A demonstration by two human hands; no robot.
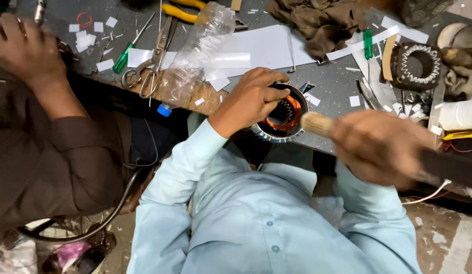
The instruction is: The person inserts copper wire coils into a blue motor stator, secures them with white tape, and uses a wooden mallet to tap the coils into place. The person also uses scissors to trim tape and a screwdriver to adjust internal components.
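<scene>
The stator (pixel 282 114) at the bench (pixel 337 83) edge is closed in on its left by the left hand (pixel 251 99). Overhead approach is blocked by the brush (pixel 317 124). The bench left is cluttered by a plastic bottle (pixel 198 53) and scissors (pixel 152 63). Bare bench is seen just right of the stator.

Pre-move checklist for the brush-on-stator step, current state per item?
1. Left hand gripping the stator: ok.
2. Stator supported at the edge of the table: ok, though it overhangs a little.
3. Right hand holding the brush: ok.
4. Bristles touching the copper windings: cannot tell, image blurred.
5. Plastic bottle and scissors apart from the stator: ok.
6. Other person's hand away from the stator: ok.
</scene>
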